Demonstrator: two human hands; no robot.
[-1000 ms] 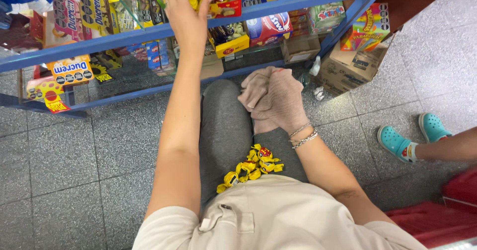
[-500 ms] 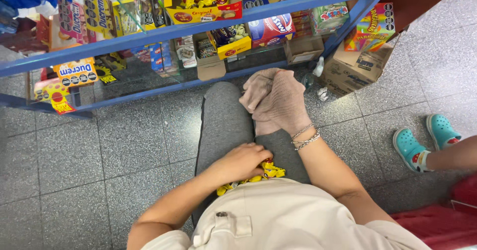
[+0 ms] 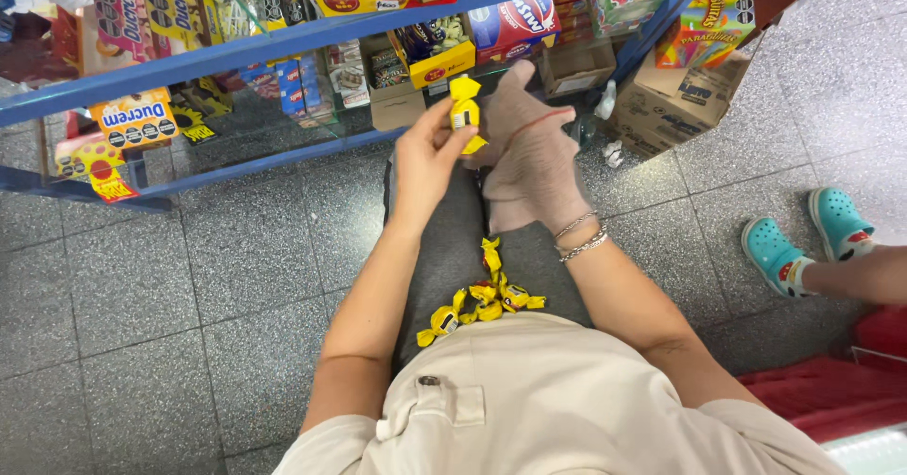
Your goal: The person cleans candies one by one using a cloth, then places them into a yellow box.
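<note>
A yellow-wrapped candy [image 3: 464, 113] is pinched upright in the fingertips of the left hand [image 3: 425, 163], raised in front of the lower blue shelf rail [image 3: 283, 149], just beside the right hand. Half a second ago this hand was down in the lap, on the pile; now it is lifted with one piece taken from it. The right hand [image 3: 534, 159] wears a thin beige glove and rests on the grey-trousered knee, fingers spread loosely, holding nothing; it has hardly moved. More yellow candies [image 3: 482, 300] lie heaped in the lap, against the hem of the cream shirt [image 3: 557, 409]. Beyond the knees stands a blue metal shelf unit [image 3: 312, 36] packed with colourful snack boxes, a cardboard box [image 3: 675, 97] at its right end. At the right edge of the grey speckled floor [image 3: 123, 286], another person's feet in turquoise clogs [image 3: 803, 244].
</note>
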